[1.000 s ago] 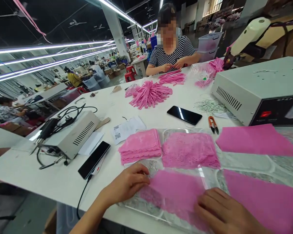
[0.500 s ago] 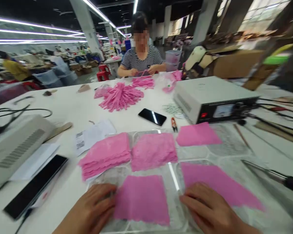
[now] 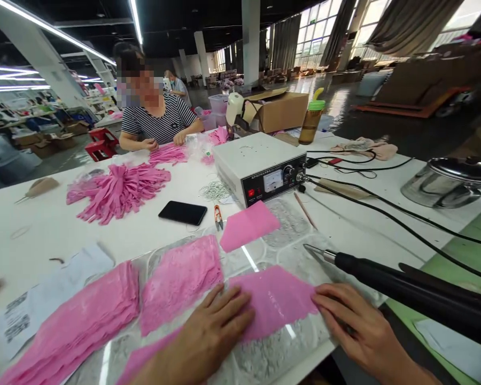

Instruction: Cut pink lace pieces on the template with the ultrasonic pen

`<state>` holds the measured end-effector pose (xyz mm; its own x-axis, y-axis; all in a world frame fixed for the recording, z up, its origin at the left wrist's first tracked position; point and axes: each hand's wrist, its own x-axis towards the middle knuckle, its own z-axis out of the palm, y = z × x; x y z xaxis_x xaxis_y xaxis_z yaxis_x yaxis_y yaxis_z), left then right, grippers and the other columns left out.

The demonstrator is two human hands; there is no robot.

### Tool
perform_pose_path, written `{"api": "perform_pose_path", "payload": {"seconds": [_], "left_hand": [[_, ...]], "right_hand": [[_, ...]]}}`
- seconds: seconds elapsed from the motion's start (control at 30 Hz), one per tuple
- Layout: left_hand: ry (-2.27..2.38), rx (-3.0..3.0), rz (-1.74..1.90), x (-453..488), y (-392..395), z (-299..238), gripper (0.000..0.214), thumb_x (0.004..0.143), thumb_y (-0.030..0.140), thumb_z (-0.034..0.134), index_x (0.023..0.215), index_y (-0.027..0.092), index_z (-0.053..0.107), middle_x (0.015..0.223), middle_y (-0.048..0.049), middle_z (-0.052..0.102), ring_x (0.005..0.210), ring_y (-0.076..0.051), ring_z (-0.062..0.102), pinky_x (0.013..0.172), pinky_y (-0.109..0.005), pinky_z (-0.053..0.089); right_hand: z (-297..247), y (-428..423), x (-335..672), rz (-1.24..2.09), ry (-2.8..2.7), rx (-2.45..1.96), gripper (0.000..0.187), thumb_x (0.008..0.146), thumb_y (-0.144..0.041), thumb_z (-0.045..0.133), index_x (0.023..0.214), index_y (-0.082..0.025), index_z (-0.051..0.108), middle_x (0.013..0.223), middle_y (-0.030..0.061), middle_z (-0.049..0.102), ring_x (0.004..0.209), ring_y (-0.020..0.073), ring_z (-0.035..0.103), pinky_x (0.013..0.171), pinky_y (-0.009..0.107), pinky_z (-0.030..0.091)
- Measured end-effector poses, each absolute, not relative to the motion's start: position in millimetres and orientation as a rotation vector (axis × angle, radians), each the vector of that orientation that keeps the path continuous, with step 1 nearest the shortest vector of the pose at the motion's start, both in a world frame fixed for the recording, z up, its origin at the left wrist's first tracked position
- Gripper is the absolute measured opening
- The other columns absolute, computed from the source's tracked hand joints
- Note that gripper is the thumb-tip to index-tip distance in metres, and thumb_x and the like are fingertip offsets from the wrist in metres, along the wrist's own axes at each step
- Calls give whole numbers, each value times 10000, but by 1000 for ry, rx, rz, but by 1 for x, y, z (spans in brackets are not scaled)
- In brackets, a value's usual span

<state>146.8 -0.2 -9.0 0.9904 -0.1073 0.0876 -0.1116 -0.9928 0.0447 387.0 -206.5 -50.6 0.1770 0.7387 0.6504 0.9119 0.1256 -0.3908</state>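
Note:
A single pink fabric piece [image 3: 274, 299] lies flat on a clear plastic sheet [image 3: 288, 345]. My left hand [image 3: 218, 334] rests on its left edge, palm down with fingers stretched out. At its right corner, the fingertips of my right hand [image 3: 356, 326] pinch the fabric's edge. Left of my hands are a thick stack of pink pieces [image 3: 80, 321] and a second stack [image 3: 182, 278]. A smaller pink piece [image 3: 250, 224] lies farther back. Another piece [image 3: 152, 353] is partly covered by my left forearm. Above my right hand is a black-handled pointed tool [image 3: 369, 272], which neither hand touches.
A control box [image 3: 260, 166] stands behind the sheet, its cables running right. Orange snips [image 3: 218, 216] and a phone [image 3: 183, 213] lie nearby. A co-worker [image 3: 156, 120] sits across, handling pink strips [image 3: 124, 190]. A lidded pot [image 3: 444, 184] is at right.
The view has turned right. My left hand has moved from the near-left piece onto the right-hand piece. My right hand has shifted to that piece's right corner.

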Motion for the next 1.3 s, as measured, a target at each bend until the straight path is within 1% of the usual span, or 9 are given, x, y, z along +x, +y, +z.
{"api": "perform_pose_path", "payload": {"seconds": [0.07, 0.17, 0.33, 0.5, 0.6, 0.77, 0.93, 1.07, 1.3], "left_hand": [[-199, 3138, 127, 147, 6, -10, 407, 981, 216, 465, 1388, 201, 474, 1454, -57, 466, 1364, -259, 416, 1100, -455, 408], [-237, 3165, 140, 149, 12, -6, 398, 983, 212, 455, 1379, 189, 486, 1442, -61, 481, 1363, -249, 421, 1102, -443, 406], [-420, 3071, 80, 185, 8, 10, 390, 976, 192, 447, 1363, 177, 496, 1443, -68, 481, 1370, -250, 411, 1148, -457, 333], [-651, 2916, 56, 233, 4, 12, 351, 1007, 250, 403, 1335, 184, 509, 1401, -38, 537, 1319, -216, 478, 1156, -401, 316], [-727, 2860, 54, 245, 7, 7, 344, 1003, 260, 412, 1321, 177, 517, 1392, -31, 546, 1322, -210, 473, 1170, -388, 283], [-778, 2852, 8, 248, 14, 3, 373, 989, 292, 464, 1347, 188, 494, 1421, -36, 516, 1366, -202, 416, 1192, -384, 236], [-813, 2861, -52, 249, 18, 3, 368, 992, 277, 462, 1347, 186, 494, 1451, -21, 480, 1383, -212, 390, 1200, -392, 216], [-810, 2841, -43, 248, 19, 4, 343, 998, 261, 444, 1329, 203, 513, 1422, -25, 514, 1380, -203, 395, 1197, -395, 230], [-837, 2836, -35, 248, 20, 5, 308, 980, 233, 470, 1276, 199, 547, 1407, -20, 531, 1387, -208, 382, 1202, -395, 222]], "right_hand": [[-50, -208, 389, -289, -1544, -1651, 211, 910, -128, 546, 1045, -200, 692, 973, 86, 663, 903, 202, 657, 757, 298, 585], [-50, -209, 393, -322, -1492, -1640, 206, 905, -110, 545, 1010, -203, 696, 954, 72, 676, 887, 186, 666, 784, 278, 579], [-58, -215, 394, -374, -1385, -1624, 209, 878, -66, 556, 994, -183, 684, 951, 75, 686, 870, 185, 679, 790, 270, 576], [-63, -223, 393, -457, -1272, -1667, 173, 864, -92, 588, 984, -175, 682, 959, 87, 690, 860, 194, 684, 794, 268, 578], [-60, -223, 388, -439, -1366, -1599, 226, 833, -40, 573, 978, -170, 688, 924, 86, 689, 859, 200, 677, 767, 294, 591], [-58, -218, 382, -372, -1436, -1561, 301, 797, 15, 537, 1006, -146, 682, 904, 96, 670, 841, 210, 665, 738, 343, 592], [-64, -219, 381, -385, -1416, -1585, 288, 800, 28, 528, 991, -130, 674, 901, 99, 657, 848, 200, 652, 757, 335, 580], [-64, -220, 380, -369, -1415, -1599, 286, 804, 24, 530, 997, -131, 673, 911, 104, 655, 833, 201, 654, 740, 333, 577], [-57, -215, 382, -363, -1403, -1607, 285, 818, 9, 515, 993, -156, 669, 887, 88, 652, 788, 184, 646, 699, 310, 576]]}}
